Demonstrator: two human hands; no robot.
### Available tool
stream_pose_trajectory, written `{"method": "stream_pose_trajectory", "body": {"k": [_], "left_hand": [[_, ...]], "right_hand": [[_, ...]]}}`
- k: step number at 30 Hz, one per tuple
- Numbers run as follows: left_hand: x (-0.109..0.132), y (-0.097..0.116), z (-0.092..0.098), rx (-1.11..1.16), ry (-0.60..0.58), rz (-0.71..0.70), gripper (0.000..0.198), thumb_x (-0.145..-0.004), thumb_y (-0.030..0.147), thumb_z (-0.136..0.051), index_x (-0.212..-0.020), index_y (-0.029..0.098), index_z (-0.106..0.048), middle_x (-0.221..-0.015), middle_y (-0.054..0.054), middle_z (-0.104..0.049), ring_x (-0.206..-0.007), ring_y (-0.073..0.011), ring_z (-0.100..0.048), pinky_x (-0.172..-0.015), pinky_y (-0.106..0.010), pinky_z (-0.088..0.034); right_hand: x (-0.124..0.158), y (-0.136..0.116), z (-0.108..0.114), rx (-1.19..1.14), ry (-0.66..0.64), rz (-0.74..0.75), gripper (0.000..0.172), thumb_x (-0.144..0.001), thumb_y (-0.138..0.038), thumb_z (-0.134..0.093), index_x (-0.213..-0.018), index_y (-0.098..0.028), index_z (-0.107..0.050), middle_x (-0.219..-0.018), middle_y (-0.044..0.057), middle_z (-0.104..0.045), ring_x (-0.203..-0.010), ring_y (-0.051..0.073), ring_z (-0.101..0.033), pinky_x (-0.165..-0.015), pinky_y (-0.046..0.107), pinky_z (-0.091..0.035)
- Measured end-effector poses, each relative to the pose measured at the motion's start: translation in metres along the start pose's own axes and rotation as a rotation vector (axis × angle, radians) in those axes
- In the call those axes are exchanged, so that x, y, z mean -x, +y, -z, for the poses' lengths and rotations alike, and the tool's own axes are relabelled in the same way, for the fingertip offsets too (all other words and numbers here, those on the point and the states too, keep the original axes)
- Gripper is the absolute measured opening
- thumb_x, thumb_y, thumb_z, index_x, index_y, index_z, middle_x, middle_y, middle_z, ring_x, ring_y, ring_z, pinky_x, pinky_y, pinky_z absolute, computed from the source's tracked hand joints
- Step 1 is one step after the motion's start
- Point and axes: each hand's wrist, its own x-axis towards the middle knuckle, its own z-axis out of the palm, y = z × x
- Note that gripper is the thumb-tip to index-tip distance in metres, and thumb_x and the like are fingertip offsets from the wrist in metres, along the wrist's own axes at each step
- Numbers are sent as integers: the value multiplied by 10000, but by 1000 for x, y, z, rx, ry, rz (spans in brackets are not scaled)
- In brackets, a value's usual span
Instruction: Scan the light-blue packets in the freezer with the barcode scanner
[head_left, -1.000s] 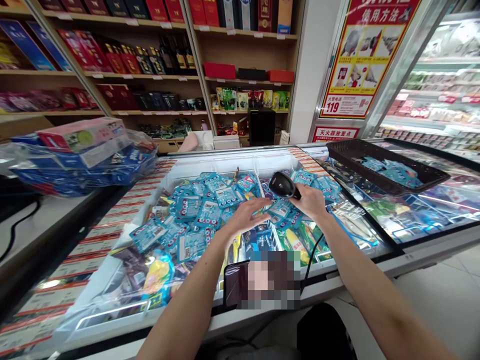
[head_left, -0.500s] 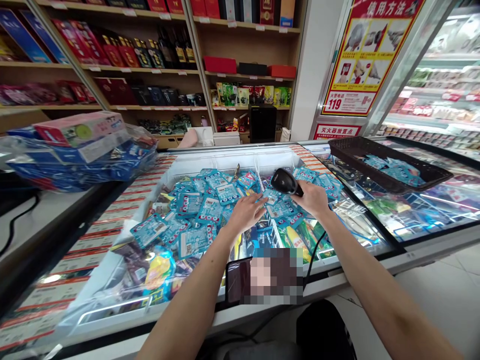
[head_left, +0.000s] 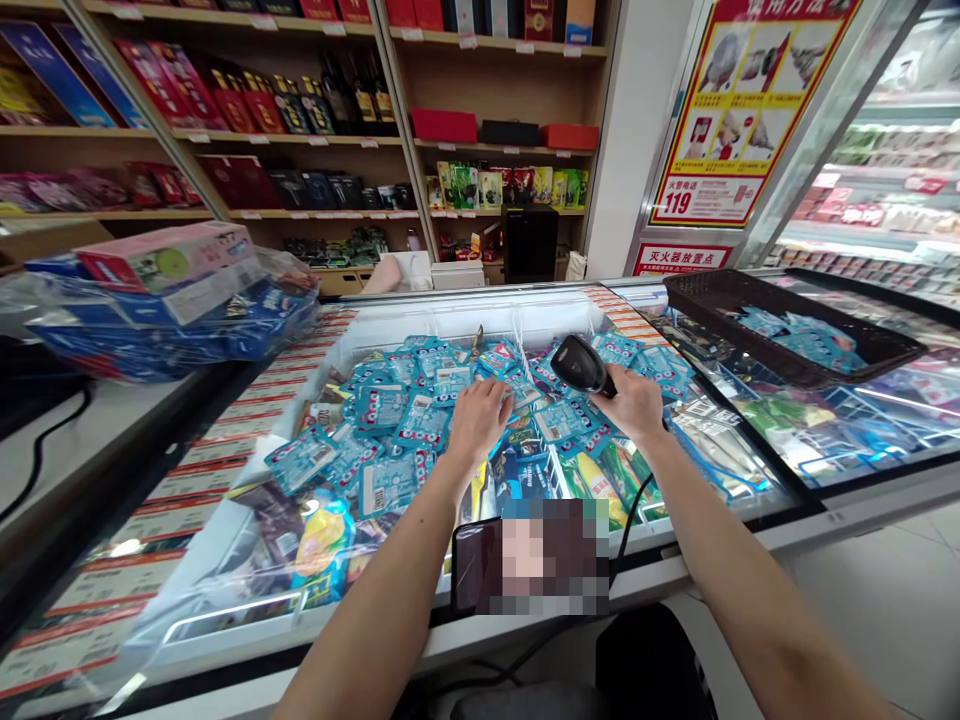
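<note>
My right hand [head_left: 634, 404] grips the handle of a black barcode scanner [head_left: 581, 364], its head angled to the left above the glass. My left hand [head_left: 480, 422] is palm down over a spread of small blue packets [head_left: 390, 408], fingers reaching forward; whether the fingertips touch a packet is hard to tell. Several packets show printed barcodes. More blue packets [head_left: 568, 420] lie under and around the scanner. A phone [head_left: 478, 565], its screen partly blurred out, rests at the near edge between my forearms.
The packets lie on a glass-topped chest freezer [head_left: 225, 540] full of bagged goods. A dark tray [head_left: 892, 352] at right holds more blue packets. Plastic-wrapped boxes [head_left: 172, 300] stand at left. The scanner's cable [head_left: 628, 525] runs down the front. Stocked shelves [head_left: 300, 140] stand behind.
My left hand has drawn slightly left, away from the scanner and the wire divider. The right hand keeps hold of the scanner. The view has shifted slightly.
</note>
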Motion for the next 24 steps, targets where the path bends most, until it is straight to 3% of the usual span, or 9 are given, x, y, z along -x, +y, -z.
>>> {"method": "stream_pose_trajectory", "body": {"k": [4, 9, 14, 17, 20, 24], "left_hand": [[0, -4, -4, 73, 5, -38, 374, -920, 351, -315, -1239, 239, -475, -1240, -73, -544, -1170, -221, -463, -979, -403, -333], [1, -7, -7, 59, -8, 62, 353, -906, 437, -333, -1086, 246, -569, -1146, -69, -596, -1084, -233, -516, -949, -411, -346], [2, -13, -11, 26, 39, 147, 540, -844, 536, -417, -1258, 191, -452, -1205, -128, -555, -1181, -287, -443, -968, -447, -329], [0, -16, -13, 50, 14, 165, 578, -829, 528, -454, -1297, 191, -414, -1168, -124, -570, -1144, -296, -469, -957, -470, -335], [-3, -20, -12, 111, 64, 249, 635, -799, 506, -514, -1326, 177, -380, -1179, -143, -539, -1114, -303, -488, -917, -450, -384], [-3, -25, -9, 261, 178, 352, 548, -828, 461, -484, -1297, 193, -394, -1150, -131, -535, -1078, -263, -523, -875, -386, -436]], "right_hand": [[1, 1, -2, 29, -3, 11, 397, -787, -474, -527, -1045, -184, -610, -833, 69, -672, -722, 207, -600, -562, 260, -327], [2, 0, -3, 35, -4, 25, 361, -792, -457, -521, -1011, -189, -621, -800, 63, -661, -700, 193, -593, -566, 258, -317], [2, -1, -3, 32, -14, 32, 376, -784, -467, -529, -1006, -181, -630, -783, 63, -661, -697, 192, -593, -566, 253, -311], [2, -2, -3, 28, -18, 38, 361, -780, -451, -540, -1012, -189, -628, -794, 57, -665, -704, 194, -597, -567, 254, -314], [2, -2, -3, 18, -17, 45, 372, -782, -460, -538, -1025, -193, -625, -810, 59, -667, -722, 198, -602, -571, 256, -322], [2, -2, -2, 11, -13, 52, 368, -791, -452, -521, -1027, -189, -625, -821, 61, -670, -720, 195, -597, -570, 254, -324]]}}
